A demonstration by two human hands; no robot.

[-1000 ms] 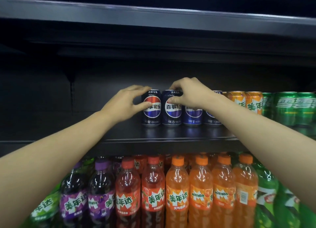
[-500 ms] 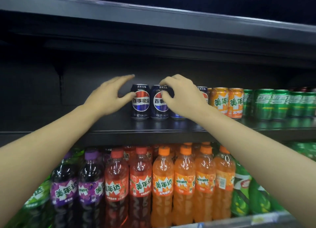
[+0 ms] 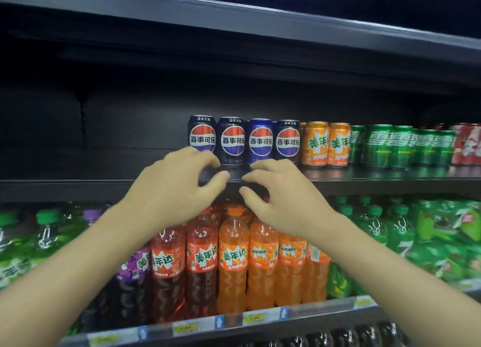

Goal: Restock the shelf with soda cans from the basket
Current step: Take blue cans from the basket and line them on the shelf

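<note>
Several dark blue Pepsi cans (image 3: 231, 139) stand upright in a row on the black shelf (image 3: 104, 182), the leftmost can (image 3: 201, 134) at the row's end. My left hand (image 3: 174, 188) and my right hand (image 3: 281, 193) hover in front of the shelf edge, below the cans, fingers loosely curled and holding nothing. Neither hand touches a can. No basket is in view.
Orange cans (image 3: 326, 145), green cans (image 3: 390, 146) and red cans (image 3: 468, 143) continue the row to the right. The shelf's left part is bare. Below stand rows of purple, red, orange (image 3: 233, 263) and green bottles. Another shelf board (image 3: 234, 21) hangs overhead.
Both hands have let go of the Pepsi cans and drawn back toward me, below the shelf edge. The view has tilted down, showing more of the bottle shelf.
</note>
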